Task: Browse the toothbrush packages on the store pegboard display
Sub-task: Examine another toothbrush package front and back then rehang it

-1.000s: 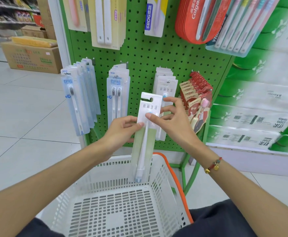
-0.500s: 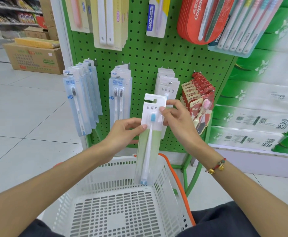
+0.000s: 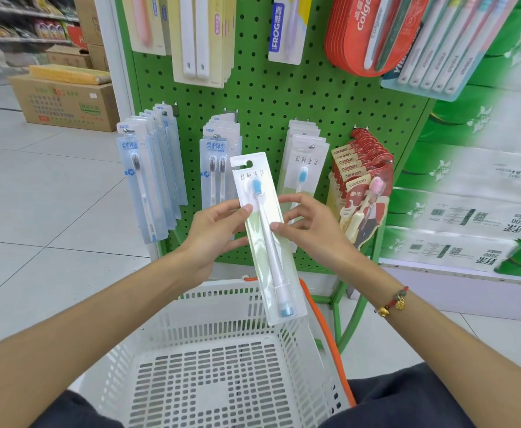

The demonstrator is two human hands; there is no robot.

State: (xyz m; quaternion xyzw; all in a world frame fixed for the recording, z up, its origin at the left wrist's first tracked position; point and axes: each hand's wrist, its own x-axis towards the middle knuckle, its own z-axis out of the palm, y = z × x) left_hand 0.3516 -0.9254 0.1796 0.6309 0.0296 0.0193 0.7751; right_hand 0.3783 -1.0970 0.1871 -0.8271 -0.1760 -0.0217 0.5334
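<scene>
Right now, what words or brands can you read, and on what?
"Colgate": red oval toothbrush cards, top right.
"FROG": white card with lilac toothbrush.
"canban": red-and-cream cards.
"NEW": pale blue blister packs.
Chinese characters head the white-and-green toothbrush package that the left hand and right hand hold; I cannot read them. Tissue-pack print is blurred.

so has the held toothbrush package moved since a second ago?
Yes. The toothbrush package has tilted, its foot swinging right toward the basket's orange handle, judged against the pegboard; both hands grip it.
</scene>
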